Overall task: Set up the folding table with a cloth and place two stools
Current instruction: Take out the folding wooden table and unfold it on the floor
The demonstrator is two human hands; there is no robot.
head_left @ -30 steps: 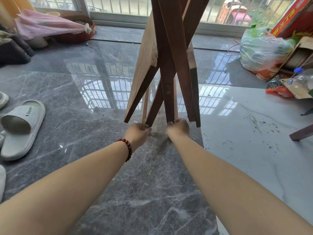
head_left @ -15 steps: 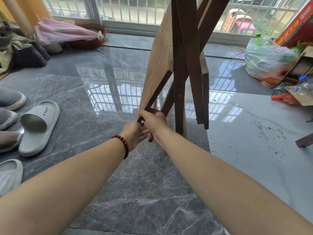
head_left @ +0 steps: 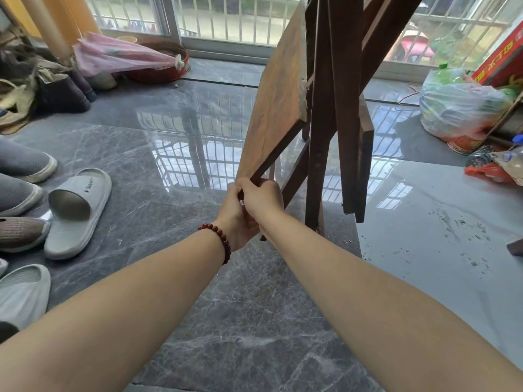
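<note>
- My left hand (head_left: pixel 236 219) had a bracelet (head_left: pixel 219 236) of round, glossy, dark red beads strung close around its wrist.
- My right hand (head_left: pixel 263 198) and both forearms (head_left: pixel 141 306) were bare.

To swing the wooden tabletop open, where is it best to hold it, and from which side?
Probably its low dark edge, from below on the near side. The tabletop hangs steeply tilted beside the folded legs, so that free edge gives most leverage. The left hand and right hand grip its near corner.

slippers (head_left: pixel 76 210) left of folding table (head_left: pixel 278 103)
</note>
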